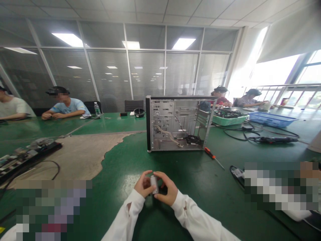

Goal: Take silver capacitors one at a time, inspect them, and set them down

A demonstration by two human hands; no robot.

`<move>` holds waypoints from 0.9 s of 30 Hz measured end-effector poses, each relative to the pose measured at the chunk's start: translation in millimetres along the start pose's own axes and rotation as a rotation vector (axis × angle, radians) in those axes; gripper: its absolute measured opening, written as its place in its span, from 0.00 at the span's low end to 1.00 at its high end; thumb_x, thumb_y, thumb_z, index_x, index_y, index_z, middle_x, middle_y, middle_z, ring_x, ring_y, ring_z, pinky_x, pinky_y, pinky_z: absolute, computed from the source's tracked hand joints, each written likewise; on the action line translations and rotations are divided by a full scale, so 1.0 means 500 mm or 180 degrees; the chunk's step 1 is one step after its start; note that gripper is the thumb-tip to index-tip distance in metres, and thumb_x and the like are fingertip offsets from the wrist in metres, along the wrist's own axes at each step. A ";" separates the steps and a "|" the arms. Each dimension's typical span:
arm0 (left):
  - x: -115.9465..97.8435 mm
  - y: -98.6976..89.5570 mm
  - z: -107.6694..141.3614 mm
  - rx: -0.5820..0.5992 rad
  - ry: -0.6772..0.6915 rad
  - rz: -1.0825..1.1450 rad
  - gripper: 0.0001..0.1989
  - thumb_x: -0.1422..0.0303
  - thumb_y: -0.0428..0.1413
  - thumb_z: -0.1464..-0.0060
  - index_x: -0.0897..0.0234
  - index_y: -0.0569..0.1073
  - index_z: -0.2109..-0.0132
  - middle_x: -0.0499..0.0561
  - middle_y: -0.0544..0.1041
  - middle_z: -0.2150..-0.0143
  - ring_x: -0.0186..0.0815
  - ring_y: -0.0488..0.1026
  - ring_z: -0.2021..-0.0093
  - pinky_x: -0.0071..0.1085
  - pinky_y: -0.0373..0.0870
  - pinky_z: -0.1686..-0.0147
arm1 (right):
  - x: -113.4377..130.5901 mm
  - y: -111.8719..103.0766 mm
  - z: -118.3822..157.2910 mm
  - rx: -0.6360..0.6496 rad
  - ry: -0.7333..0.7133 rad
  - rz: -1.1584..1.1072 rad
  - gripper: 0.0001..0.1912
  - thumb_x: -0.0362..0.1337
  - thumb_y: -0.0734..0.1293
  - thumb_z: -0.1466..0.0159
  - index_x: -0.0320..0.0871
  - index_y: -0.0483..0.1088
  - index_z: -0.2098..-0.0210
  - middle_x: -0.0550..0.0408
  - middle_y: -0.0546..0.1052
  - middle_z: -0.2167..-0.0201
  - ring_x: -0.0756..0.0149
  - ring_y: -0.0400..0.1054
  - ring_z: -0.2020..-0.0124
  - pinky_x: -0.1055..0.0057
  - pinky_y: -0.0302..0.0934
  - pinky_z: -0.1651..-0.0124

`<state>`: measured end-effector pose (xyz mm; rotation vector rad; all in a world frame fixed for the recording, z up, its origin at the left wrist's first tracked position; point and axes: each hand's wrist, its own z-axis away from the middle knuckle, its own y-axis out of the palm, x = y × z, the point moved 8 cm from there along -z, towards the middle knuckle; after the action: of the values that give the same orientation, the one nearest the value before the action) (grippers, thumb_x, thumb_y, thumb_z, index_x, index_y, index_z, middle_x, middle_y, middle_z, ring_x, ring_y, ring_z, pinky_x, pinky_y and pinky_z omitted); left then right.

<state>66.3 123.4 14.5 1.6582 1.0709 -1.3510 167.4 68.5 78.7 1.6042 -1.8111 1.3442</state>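
Observation:
My left hand (143,184) and my right hand (167,188) are closed on a small silver-grey block (154,184) just above the green tabletop. It stands roughly upright between my thumbs and fingertips; its exact kind does not show. Beyond my hands is an open computer case (173,122), its side panel off and its bare metal inside facing me. Loose cables (167,134) and a black fan (192,139) are in its lower part. A screwdriver (212,155) with an orange and black handle lies at the case's lower right corner.
A green basket (232,120) of cables and a blue basket (272,119) stand at the back right, near black cords (253,134). At left, electronic parts (30,155) lie by a torn, bare patch (82,147) of tabletop. Other people (67,105) sit around the table.

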 end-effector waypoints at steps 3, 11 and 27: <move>0.000 -0.005 0.002 -0.0165 -0.0007 -0.0324 0.39 0.65 0.60 0.67 0.63 0.49 0.48 0.46 0.67 0.73 0.27 0.64 0.78 0.23 0.59 0.79 | 0.006 0.001 0.003 0.0040 0.0025 0.0047 0.34 0.33 0.66 0.57 0.46 0.53 0.50 0.49 0.57 0.51 0.60 0.57 0.55 0.72 0.59 0.67; -0.025 0.008 0.015 -0.0175 0.0046 -0.0748 0.42 0.67 0.59 0.67 0.63 0.46 0.46 0.47 0.68 0.71 0.25 0.63 0.80 0.21 0.55 0.83 | 0.026 -0.002 -0.001 0.0105 -0.0069 0.0247 0.35 0.31 0.67 0.60 0.45 0.55 0.52 0.49 0.58 0.53 0.58 0.55 0.53 0.65 0.57 0.59; 0.007 0.085 0.042 0.0609 -0.1688 0.2050 0.28 0.54 0.48 0.56 0.64 0.58 0.49 0.55 0.73 0.66 0.40 0.71 0.64 0.30 0.63 0.70 | 0.014 -0.019 0.009 -0.0778 -0.0199 -0.0291 0.33 0.33 0.66 0.57 0.44 0.51 0.53 0.48 0.54 0.52 0.62 0.59 0.58 0.66 0.57 0.57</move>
<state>98.1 88.7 8.7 1.4611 0.0822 -1.3486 175.5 62.1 85.9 1.5911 -1.8332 1.0003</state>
